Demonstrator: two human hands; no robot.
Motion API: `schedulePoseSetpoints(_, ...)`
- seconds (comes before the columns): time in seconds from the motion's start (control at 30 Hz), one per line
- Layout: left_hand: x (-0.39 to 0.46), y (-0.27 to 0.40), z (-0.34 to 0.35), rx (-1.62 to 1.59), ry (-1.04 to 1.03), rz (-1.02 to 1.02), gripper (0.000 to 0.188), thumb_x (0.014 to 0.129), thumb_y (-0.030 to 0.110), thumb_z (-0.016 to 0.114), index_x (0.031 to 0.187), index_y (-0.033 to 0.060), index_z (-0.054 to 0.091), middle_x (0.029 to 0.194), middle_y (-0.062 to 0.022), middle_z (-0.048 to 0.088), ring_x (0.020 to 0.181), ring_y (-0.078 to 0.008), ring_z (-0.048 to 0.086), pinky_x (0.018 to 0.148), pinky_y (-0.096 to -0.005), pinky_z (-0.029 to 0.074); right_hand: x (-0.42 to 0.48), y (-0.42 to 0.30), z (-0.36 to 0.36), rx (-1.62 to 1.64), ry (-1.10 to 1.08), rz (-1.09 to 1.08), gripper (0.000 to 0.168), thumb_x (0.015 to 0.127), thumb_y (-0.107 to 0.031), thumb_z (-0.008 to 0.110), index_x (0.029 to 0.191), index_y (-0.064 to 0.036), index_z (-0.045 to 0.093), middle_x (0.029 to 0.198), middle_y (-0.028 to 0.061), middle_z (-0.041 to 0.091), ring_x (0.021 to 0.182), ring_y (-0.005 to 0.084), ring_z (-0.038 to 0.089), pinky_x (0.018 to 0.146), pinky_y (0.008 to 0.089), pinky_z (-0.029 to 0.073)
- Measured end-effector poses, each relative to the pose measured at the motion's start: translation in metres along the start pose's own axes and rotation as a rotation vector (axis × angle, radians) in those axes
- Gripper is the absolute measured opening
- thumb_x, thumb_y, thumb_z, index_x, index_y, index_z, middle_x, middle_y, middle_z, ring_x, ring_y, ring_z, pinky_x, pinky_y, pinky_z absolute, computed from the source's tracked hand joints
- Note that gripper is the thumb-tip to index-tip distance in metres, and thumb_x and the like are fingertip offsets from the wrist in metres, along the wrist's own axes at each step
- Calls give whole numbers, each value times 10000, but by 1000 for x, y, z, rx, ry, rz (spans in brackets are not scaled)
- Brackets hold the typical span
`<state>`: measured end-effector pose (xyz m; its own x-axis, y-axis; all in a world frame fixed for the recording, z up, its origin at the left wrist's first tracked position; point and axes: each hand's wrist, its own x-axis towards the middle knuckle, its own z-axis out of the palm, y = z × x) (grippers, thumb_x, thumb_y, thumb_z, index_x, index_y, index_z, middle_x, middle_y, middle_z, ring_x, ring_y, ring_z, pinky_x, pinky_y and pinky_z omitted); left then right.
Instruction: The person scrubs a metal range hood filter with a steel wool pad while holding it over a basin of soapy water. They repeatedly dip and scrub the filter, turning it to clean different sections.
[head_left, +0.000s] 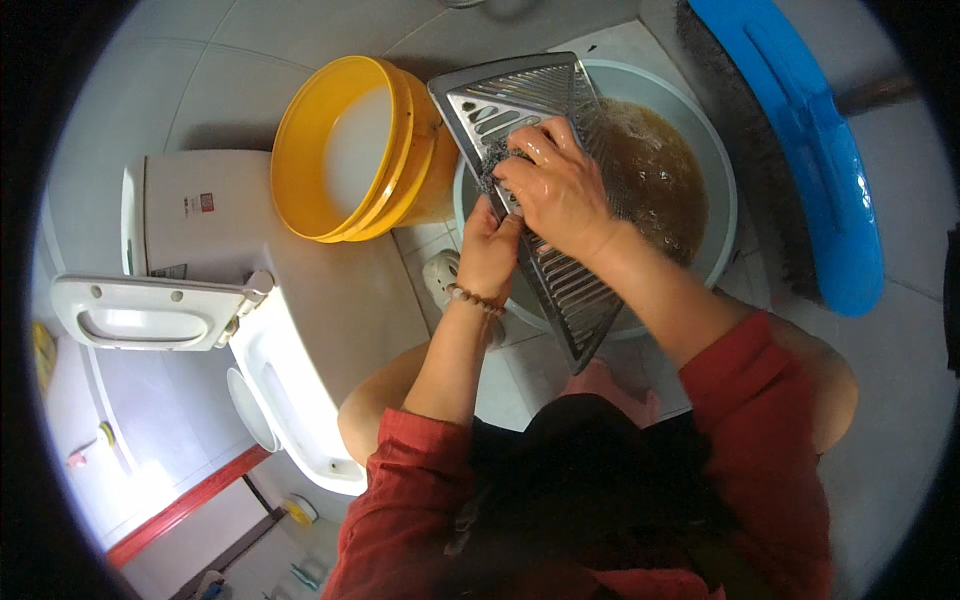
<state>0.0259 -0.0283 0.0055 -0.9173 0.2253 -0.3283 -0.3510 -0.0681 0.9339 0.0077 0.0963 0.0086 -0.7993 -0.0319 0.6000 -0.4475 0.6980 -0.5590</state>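
Observation:
My left hand (487, 251) grips the near long edge of a slotted metal filter panel (574, 281), likely a range hood grease filter, tilted above a round pale basin (724, 161). Under the fingers of my right hand (559, 184) is a steel wool scrubber (495, 159), pressed against the panel's frame close to my left thumb. Both hands look wet. Brown, foamy water (656, 180) fills the lower part of the basin. The panel hides the basin's left portion.
A yellow bucket (431, 172) with whitish liquid stands left of the basin. Farther left is a white toilet (300, 405) with its lid raised. A blue-backed broom head (810, 142) with dark bristles is at the right. A pale shoe (441, 276) is by the bucket.

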Motion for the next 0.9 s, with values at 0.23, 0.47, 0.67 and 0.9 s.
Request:
schedulePoseSetpoints(0.23, -6, 3, -2, -76, 16, -68, 257, 867, -40, 446, 1116, 19, 471, 1015, -59, 583, 915, -137, 548, 789, -267, 444, -1, 10, -15, -137, -172, -25, 110, 670, -66, 580, 773, -70, 618, 972, 49, 516, 956, 269, 459, 721, 348, 487)
schedulePoseSetpoints(0.47, 0, -1, -6, -85, 3, -59, 329, 852, -44, 456, 1165, 54, 429, 1092, -62, 543, 978, -176, 534, 823, -328, 466, -5, -8, -7, 8, -16, 6, 83, 666, -29, 620, 747, -49, 626, 933, 76, 532, 918, 276, 480, 728, 375, 455)
schedulePoseSetpoints(0.67, 1, -1, -11, -122, -30, -192, 360, 819, -61, 455, 1152, 73, 428, 1023, -56, 566, 801, -125, 582, 529, -218, 473, 9, 28, -3, -169, -288, 191, 91, 681, -48, 628, 769, -66, 642, 937, 54, 535, 926, 281, 470, 731, 388, 460)
schedulePoseSetpoints(0.9, 7, -16, -19, -146, -68, -229, 485, 801, -82, 444, 1240, 106, 361, 1061, -60, 551, 857, -159, 591, 596, -258, 507, 1, 1, 21, 58, -277, 95, 75, 717, -110, 608, 768, -61, 632, 969, 61, 520, 967, 267, 455, 786, 366, 450)
